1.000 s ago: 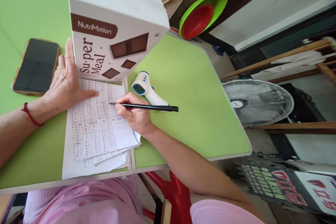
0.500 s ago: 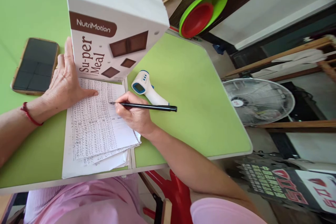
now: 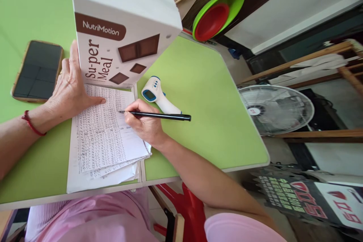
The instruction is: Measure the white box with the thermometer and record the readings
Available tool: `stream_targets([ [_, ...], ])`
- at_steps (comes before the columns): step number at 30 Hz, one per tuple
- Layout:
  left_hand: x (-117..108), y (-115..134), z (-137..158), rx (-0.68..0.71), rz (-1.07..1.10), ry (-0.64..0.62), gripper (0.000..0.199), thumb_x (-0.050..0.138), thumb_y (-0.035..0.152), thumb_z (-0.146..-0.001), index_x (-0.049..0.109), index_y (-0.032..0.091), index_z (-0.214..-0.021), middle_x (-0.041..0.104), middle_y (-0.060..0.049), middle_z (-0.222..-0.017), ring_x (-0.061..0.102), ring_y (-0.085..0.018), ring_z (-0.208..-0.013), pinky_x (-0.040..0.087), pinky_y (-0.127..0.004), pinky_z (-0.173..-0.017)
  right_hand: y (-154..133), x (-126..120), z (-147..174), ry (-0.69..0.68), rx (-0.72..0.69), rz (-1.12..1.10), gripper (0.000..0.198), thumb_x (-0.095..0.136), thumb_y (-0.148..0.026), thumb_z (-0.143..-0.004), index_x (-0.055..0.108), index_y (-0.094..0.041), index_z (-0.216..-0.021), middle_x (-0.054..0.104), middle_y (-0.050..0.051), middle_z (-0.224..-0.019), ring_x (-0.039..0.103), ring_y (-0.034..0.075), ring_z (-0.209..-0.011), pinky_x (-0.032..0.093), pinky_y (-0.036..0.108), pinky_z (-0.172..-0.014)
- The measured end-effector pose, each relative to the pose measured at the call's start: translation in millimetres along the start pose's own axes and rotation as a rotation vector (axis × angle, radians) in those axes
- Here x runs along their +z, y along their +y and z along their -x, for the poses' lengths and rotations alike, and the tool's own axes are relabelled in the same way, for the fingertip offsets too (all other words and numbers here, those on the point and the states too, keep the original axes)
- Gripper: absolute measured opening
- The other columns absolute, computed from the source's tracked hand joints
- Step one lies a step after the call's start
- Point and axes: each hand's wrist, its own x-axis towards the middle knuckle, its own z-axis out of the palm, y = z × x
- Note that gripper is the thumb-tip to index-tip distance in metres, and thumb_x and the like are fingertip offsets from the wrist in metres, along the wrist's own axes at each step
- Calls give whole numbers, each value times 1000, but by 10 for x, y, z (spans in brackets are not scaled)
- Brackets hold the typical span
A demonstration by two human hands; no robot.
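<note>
A black pen [image 3: 164, 115] is gripped in my right hand [image 3: 146, 123], its tip on a handwritten sheet of paper [image 3: 107, 136]. That sheet tops a small stack of papers on the green table [image 3: 204, 121]. My left hand [image 3: 70, 87] lies spread, its thumb on the sheet's upper left and its fingers along the left side of a white box [image 3: 99, 51] marked "Su-per Meal", which stands upright behind the papers. Left of that hand is a smartphone [image 3: 38, 70] with a dark screen. A white and blue infrared thermometer [image 3: 160, 96] lies just beyond my right hand.
Past the table's right edge stand an electric fan [image 3: 275, 109] and a wooden rack [image 3: 320, 133]. Green and red basins [image 3: 212, 20] sit beyond the far edge. Below the table is a red plastic stool [image 3: 193, 208], with a printed sign [image 3: 306, 198] at lower right.
Both hands, the pen and the papers keep nearly the same places. The view has shifted very slightly, moving the background at right a little leftward.
</note>
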Motion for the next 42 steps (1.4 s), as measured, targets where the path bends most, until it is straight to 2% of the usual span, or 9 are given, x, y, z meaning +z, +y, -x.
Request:
stream_targets([
  [3, -4, 16, -1, -31, -15, -10, 116, 90, 32, -48, 26, 20, -145, 32, -18, -143, 29, -46, -139, 23, -61, -120, -1, 3, 3, -1, 23, 8, 11, 58, -21, -79, 54, -23, -70, 56, -5, -60, 45, 9, -52, 42, 23, -50],
  [9, -9, 11, -14, -4, -66, -28, 125, 90, 32, -50, 14, 10, -146, 29, -26, -145, 26, -45, -139, 22, -60, -119, 11, -2, 2, 0, -2, -5, 11, 57, -21, -81, 53, -23, -71, 55, -5, -62, 46, 8, -54, 42, 23, -52],
  [15, -7, 6, -16, 1, -90, -30, 120, 90, 33, -51, 18, 9, -145, 30, -26, -144, 27, -43, -140, 24, -57, -120, 4, -7, -4, 22, -21, -12, 13, 58, -19, -81, 53, -23, -70, 54, -6, -61, 46, 8, -54, 41, 23, -51],
  [20, -10, 11, -20, 9, -73, -25, 122, 91, 33, -49, 18, 13, -145, 28, -24, -146, 22, -44, -143, 21, -59, -121, -12, -14, -6, 3, 1, 9, 12, 56, -19, -80, 51, -23, -69, 55, -5, -61, 47, 9, -55, 43, 24, -53],
  [24, -19, 18, -19, -25, -71, -43, 122, 91, 32, -51, 18, 11, -146, 30, -24, -145, 22, -43, -143, 22, -56, -122, 1, -17, 2, 14, -19, -13, 13, 57, -20, -80, 51, -23, -69, 54, -5, -59, 46, 9, -54, 41, 24, -51],
  [29, -5, -13, -25, 8, -76, -31, 121, 90, 34, -51, 18, 14, -145, 29, -24, -145, 27, -45, -139, 24, -61, -118, 21, -10, 14, 74, 31, -25, 11, 57, -22, -81, 53, -23, -70, 55, -5, -59, 44, 9, -51, 40, 24, -49],
  [35, 1, -16, -26, 10, -65, -16, 125, 90, 33, -48, 15, 12, -146, 29, -25, -144, 28, -45, -137, 24, -64, -117, 25, 2, 10, 92, 17, -25, 12, 57, -20, -79, 52, -23, -68, 54, -6, -58, 44, 9, -52, 40, 23, -49],
  [39, -12, -6, -11, -13, -27, -18, 119, 89, 37, -49, 23, 17, -146, 32, -20, -143, 31, -46, -135, 27, -63, -116, 5, -5, 4, 53, 16, -1, 14, 56, -19, -79, 50, -24, -68, 53, -6, -59, 45, 9, -53, 42, 24, -51],
  [42, -10, -15, -3, 7, 3, -7, 114, 87, 37, -50, 26, 23, -145, 33, -15, -142, 31, -45, -136, 25, -62, -118, -1, -13, 3, 34, 26, 11, 13, 56, -20, -79, 50, -24, -68, 54, -5, -58, 45, 9, -53, 42, 24, -50],
])
